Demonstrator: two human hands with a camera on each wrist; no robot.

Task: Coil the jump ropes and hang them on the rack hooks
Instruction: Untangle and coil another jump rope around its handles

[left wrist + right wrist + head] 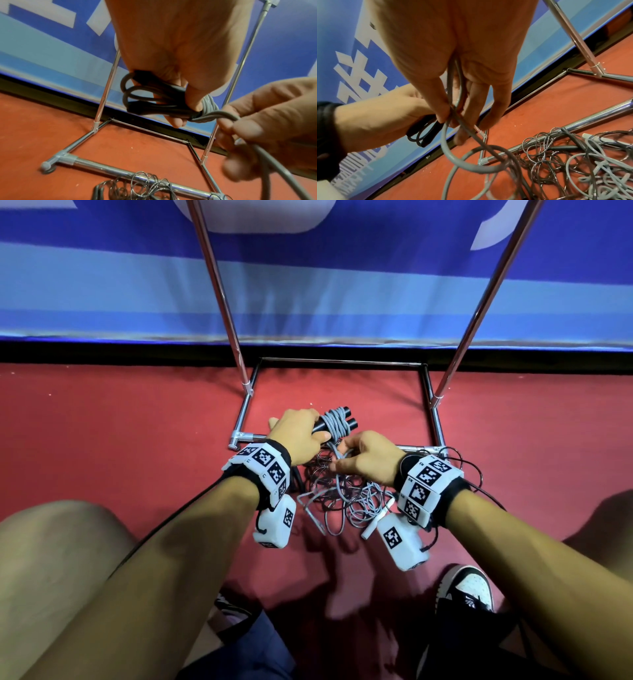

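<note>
In the head view my left hand (pixel 306 434) grips a jump rope bundle (pixel 337 422): two black handles with grey cord wound round their middle. In the left wrist view the bundle (pixel 154 100) shows dark loops sticking out under the thumb. Just to its right, my right hand (pixel 344 462) pinches the free grey cord (pixel 453 155), which runs from the wraps down in a loop toward the floor. The right wrist view shows that cord between thumb and fingers (pixel 443 115). The rack's chrome uprights (pixel 219 292) rise behind; no hooks are in view.
A tangled pile of grey and thin dark ropes (pixel 342 498) lies on the red floor over the rack's front base bar (pixel 246 436), with a white handle (pixel 373 525) in it. A blue banner wall (pixel 102 285) stands behind. My knees and a shoe (pixel 466 590) are close below.
</note>
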